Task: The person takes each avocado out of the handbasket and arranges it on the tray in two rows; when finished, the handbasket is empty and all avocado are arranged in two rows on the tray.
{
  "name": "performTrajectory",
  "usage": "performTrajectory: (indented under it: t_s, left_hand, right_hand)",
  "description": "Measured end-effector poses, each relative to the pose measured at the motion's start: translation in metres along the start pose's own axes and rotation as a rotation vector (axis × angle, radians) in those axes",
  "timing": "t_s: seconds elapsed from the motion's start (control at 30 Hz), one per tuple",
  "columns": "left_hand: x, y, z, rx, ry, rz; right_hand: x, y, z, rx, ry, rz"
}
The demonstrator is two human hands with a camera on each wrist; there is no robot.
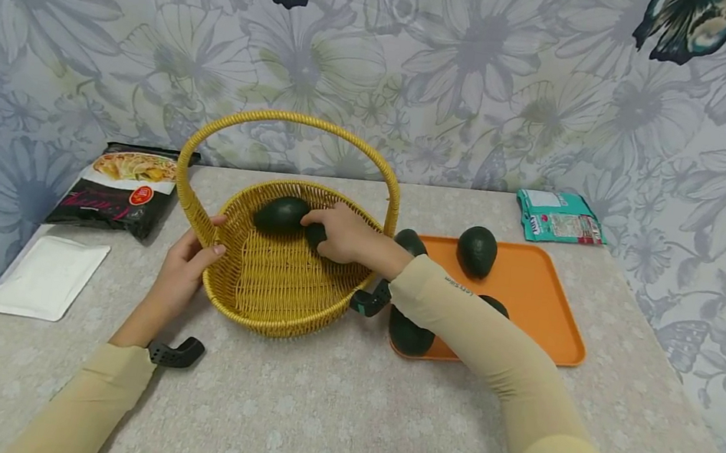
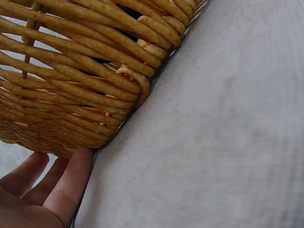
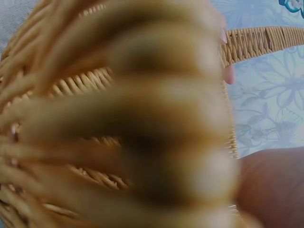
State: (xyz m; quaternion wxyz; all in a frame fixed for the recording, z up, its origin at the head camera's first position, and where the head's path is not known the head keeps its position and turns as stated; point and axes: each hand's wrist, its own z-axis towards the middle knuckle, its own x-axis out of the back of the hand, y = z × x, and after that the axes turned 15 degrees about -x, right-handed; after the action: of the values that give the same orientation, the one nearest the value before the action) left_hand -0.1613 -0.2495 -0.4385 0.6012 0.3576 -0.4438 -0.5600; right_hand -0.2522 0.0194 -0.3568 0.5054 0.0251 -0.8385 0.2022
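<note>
A yellow woven basket with a tall arched handle stands on the table. My left hand grips its left rim at the foot of the handle, thumb on the near side. In the left wrist view, fingers of that hand touch the basket's woven outside. My right hand reaches over the right rim and holds a dark green avocado inside, partly hidden by the fingers. Beside it in the basket lies another avocado. In the right wrist view, blurred wickerwork hides most of the right hand.
Right of the basket is an orange tray with several avocados, partly covered by the right sleeve. A teal packet lies at the back right. On the left are a black food package and a white flat packet. A patterned wall stands behind.
</note>
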Motion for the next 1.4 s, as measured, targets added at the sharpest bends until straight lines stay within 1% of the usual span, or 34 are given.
performTrajectory:
  t_s: [0.27,0.47,0.67,0.8,0.93,1.07,1.27,1.4]
  left_hand:
    - [0.0,-0.001,0.0,-0.007,-0.002,0.018]
    - [-0.002,-0.002,0.0,-0.002,0.002,-0.006]
    - [-0.002,-0.001,0.0,-0.003,0.006,-0.021]
    - [-0.001,-0.001,0.0,-0.001,0.003,-0.01]
    - [-0.002,0.0,0.0,0.0,0.006,-0.004]
    - [-0.002,0.0,-0.001,-0.008,0.009,-0.01]
    - [-0.001,-0.001,-0.001,-0.003,0.005,-0.005]
    - [0.0,-0.002,-0.001,-0.017,0.001,-0.011]
  right_hand:
    - [-0.001,0.002,-0.001,0.006,0.022,0.015]
    - [0.0,0.003,-0.007,0.017,0.032,0.059]
    - [0.007,0.003,-0.019,0.072,0.038,0.098]
    - [0.012,0.005,-0.031,0.146,0.037,0.133]
    - [0.017,0.007,-0.049,0.226,0.038,0.192]
    - [0.02,0.013,-0.066,0.278,0.034,0.253]
    - [0.024,0.032,-0.095,0.298,0.0,0.373]
    - [0.03,0.047,-0.113,0.286,-0.03,0.433]
